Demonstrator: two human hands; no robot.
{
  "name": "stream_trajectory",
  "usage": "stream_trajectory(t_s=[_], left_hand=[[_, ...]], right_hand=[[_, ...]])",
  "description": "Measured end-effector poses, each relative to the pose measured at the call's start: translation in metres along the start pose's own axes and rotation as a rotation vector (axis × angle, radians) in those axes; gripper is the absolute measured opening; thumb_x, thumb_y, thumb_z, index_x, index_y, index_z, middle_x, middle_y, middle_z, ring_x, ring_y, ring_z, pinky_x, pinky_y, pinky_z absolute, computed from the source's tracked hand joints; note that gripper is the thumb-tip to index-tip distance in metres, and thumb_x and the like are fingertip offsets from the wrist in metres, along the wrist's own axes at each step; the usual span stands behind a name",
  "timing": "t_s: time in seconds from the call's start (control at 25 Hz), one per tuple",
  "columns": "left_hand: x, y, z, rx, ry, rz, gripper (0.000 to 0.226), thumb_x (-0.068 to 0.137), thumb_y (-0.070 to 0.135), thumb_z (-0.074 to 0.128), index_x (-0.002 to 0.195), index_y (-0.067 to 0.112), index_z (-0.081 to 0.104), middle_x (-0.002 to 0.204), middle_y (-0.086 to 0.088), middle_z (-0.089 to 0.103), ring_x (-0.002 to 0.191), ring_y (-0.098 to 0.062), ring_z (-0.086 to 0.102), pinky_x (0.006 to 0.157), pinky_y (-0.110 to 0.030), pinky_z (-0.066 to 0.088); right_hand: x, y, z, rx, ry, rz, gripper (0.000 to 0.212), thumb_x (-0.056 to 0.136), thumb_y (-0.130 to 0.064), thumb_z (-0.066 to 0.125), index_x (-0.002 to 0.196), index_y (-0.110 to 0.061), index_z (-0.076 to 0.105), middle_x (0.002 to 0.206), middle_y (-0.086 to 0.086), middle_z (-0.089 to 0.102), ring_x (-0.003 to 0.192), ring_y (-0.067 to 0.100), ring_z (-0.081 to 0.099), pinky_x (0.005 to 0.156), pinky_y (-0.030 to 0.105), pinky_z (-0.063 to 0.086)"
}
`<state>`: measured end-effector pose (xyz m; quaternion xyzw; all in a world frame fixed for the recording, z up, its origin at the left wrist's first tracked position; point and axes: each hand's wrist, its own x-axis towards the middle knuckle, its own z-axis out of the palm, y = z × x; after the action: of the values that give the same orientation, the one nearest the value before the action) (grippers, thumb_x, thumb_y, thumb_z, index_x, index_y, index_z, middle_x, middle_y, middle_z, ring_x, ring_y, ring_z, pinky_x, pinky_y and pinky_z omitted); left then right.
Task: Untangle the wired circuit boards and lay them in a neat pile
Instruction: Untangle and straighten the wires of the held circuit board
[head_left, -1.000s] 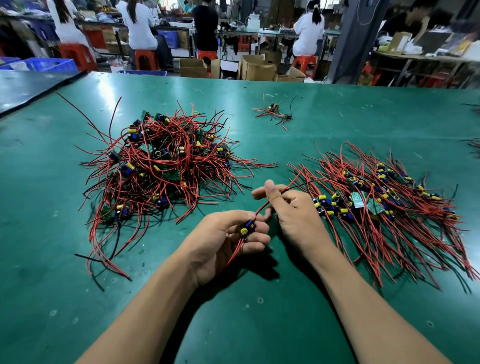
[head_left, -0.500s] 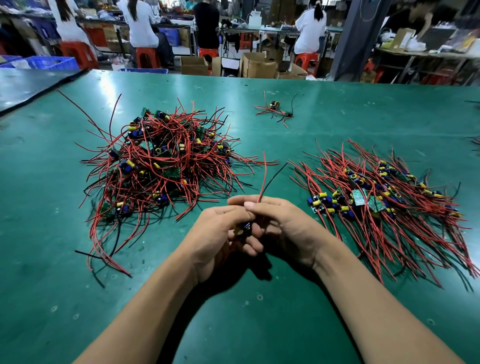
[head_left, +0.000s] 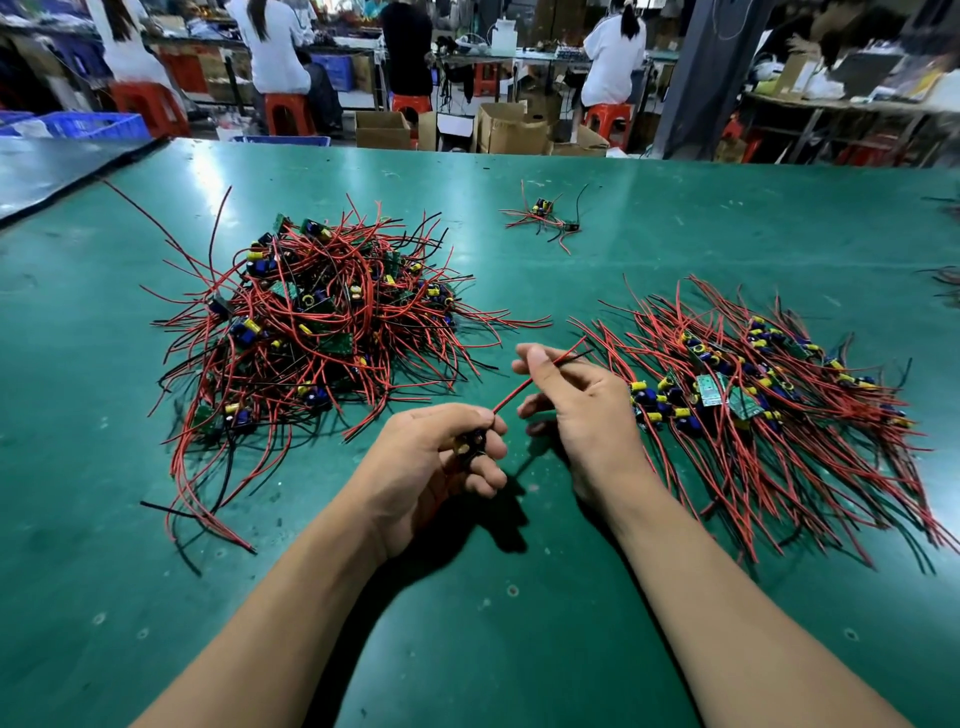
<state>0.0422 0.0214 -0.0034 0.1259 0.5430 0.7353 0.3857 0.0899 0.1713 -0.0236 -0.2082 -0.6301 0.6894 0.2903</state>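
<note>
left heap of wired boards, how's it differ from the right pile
The left heap is mounded, wires looping and crossing every way; the right pile lies flatter, wires roughly parallel. Boards sit scattered at all angles in the left heap, but line up in a band across the right pile. Both hold green boards with red and black wires.

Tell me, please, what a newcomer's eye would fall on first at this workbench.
Probably the tangled heap of wired circuit boards on the left of the green table, red wires sticking out every way. Next, the neat pile on the right, wires roughly aligned. Between them, the left hand grips one circuit board while the right hand pinches its red wire.
</note>
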Motion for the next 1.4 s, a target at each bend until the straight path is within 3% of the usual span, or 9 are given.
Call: stream_trajectory(t_s=[0.16, 0.32, 0.52, 0.64, 0.8, 0.96, 1.12, 1.24, 1.4], left_hand=[[0.001, -0.001, 0.000, 0.024, -0.007, 0.007, 0.016, 0.090, 0.006, 0.056, 0.081, -0.001, 0.066, 0.062, -0.009, 0.061, 0.045, -0.019, 0.057, 0.042, -0.022, 0.047], [0.002, -0.003, 0.000, 0.020, 0.006, 0.025, 0.015, 0.090, 0.005, 0.057, 0.080, -0.003, 0.066, 0.062, -0.013, 0.061, 0.045, -0.022, 0.058, 0.042, -0.023, 0.047], [0.002, -0.011, 0.003, 0.133, 0.040, 0.117, 0.013, 0.094, 0.006, 0.059, 0.086, -0.001, 0.067, 0.060, -0.015, 0.063, 0.044, -0.023, 0.059, 0.042, -0.024, 0.049], [0.003, -0.016, 0.005, 0.212, 0.042, 0.186, 0.015, 0.096, 0.008, 0.058, 0.090, 0.002, 0.070, 0.060, -0.014, 0.062, 0.044, -0.024, 0.059, 0.042, -0.025, 0.049], [0.004, -0.017, 0.003, 0.273, 0.062, 0.226, 0.017, 0.095, 0.008, 0.058, 0.087, 0.002, 0.072, 0.058, -0.013, 0.061, 0.043, -0.023, 0.058, 0.041, -0.023, 0.046], [0.003, -0.014, -0.002, 0.228, 0.047, 0.173, 0.017, 0.093, 0.006, 0.060, 0.081, 0.002, 0.073, 0.056, -0.013, 0.061, 0.040, -0.022, 0.055, 0.041, -0.023, 0.045], [0.000, -0.013, -0.004, 0.267, -0.001, 0.158, 0.016, 0.091, 0.006, 0.063, 0.079, 0.000, 0.071, 0.056, -0.014, 0.061, 0.040, -0.022, 0.055, 0.043, -0.023, 0.046], [-0.001, -0.013, -0.004, 0.296, -0.018, 0.145, 0.014, 0.090, 0.006, 0.063, 0.081, -0.003, 0.069, 0.057, -0.015, 0.062, 0.040, -0.023, 0.055, 0.043, -0.023, 0.046], [-0.002, -0.011, -0.006, 0.296, -0.040, 0.106, 0.013, 0.091, 0.006, 0.063, 0.084, -0.003, 0.070, 0.057, -0.014, 0.062, 0.040, -0.022, 0.056, 0.044, -0.025, 0.045]], right_hand=[[0.005, -0.001, -0.001, 0.019, 0.190, -0.045, 0.017, 0.100, -0.026, 0.061, 0.091, -0.019, 0.074, 0.085, -0.007, 0.075, 0.043, 0.008, 0.055, 0.043, 0.020, 0.043], [0.001, -0.004, 0.003, 0.094, 0.177, 0.034, 0.033, 0.105, -0.033, 0.050, 0.086, -0.016, 0.071, 0.075, -0.004, 0.073, 0.041, 0.009, 0.053, 0.042, 0.018, 0.042], [-0.007, -0.012, 0.003, 0.225, -0.063, 0.244, 0.031, 0.100, -0.036, 0.055, 0.089, -0.013, 0.072, 0.077, 0.000, 0.071, 0.053, 0.007, 0.058, 0.051, 0.019, 0.049], [-0.021, -0.012, 0.010, 0.218, -0.349, 0.355, 0.030, 0.085, -0.033, 0.070, 0.099, -0.007, 0.070, 0.071, 0.010, 0.061, 0.042, 0.015, 0.051, 0.040, 0.024, 0.044], [-0.024, -0.010, 0.012, 0.159, -0.437, 0.373, 0.022, 0.097, -0.024, 0.061, 0.103, -0.006, 0.071, 0.063, 0.013, 0.053, 0.038, 0.019, 0.045, 0.037, 0.023, 0.039], [-0.018, -0.011, 0.007, 0.108, -0.351, 0.340, 0.026, 0.100, -0.027, 0.060, 0.096, -0.005, 0.072, 0.061, 0.011, 0.063, 0.044, 0.022, 0.054, 0.044, 0.027, 0.047], [-0.004, -0.010, -0.001, 0.012, -0.133, 0.260, 0.027, 0.103, -0.023, 0.056, 0.087, -0.009, 0.073, 0.089, 0.005, 0.072, 0.057, 0.011, 0.062, 0.052, 0.026, 0.052], [0.001, -0.010, -0.005, -0.072, -0.053, 0.217, 0.027, 0.106, -0.020, 0.050, 0.091, -0.010, 0.070, 0.096, 0.006, 0.068, 0.051, 0.005, 0.059, 0.044, 0.022, 0.050], [0.002, -0.014, -0.009, -0.030, -0.034, 0.254, 0.039, 0.108, -0.029, 0.044, 0.083, -0.010, 0.066, 0.075, 0.003, 0.067, 0.042, 0.007, 0.052, 0.040, 0.023, 0.046]])
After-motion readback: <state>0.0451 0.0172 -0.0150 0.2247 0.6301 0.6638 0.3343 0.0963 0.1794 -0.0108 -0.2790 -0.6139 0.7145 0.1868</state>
